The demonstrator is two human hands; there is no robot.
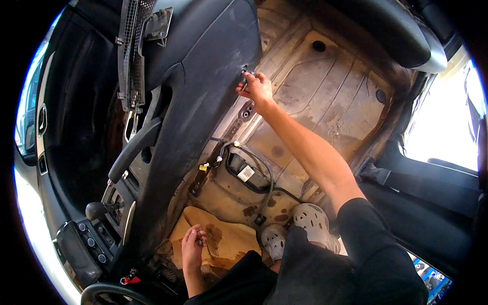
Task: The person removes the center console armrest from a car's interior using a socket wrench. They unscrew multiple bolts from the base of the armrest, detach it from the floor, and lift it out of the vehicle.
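My right hand (256, 91) reaches far forward to the rear side of the black centre console (203, 86). Its fingers pinch a small metallic piece against a hole in the panel; the fingers cover most of that piece, so its kind is unclear. Lower left, my left hand (191, 249) is held above a brown paper floor mat (216, 239). Its fingers curl around a small dark metallic object, too covered to name.
Bare metal car floor (325, 96) extends right of the console. Loose wiring with a yellow connector (204, 167) lies beside it. A handbrake lever (134, 150), gear knob (95, 210) and steering wheel (114, 292) stand left. My perforated grey shoes (312, 221) rest on the floor.
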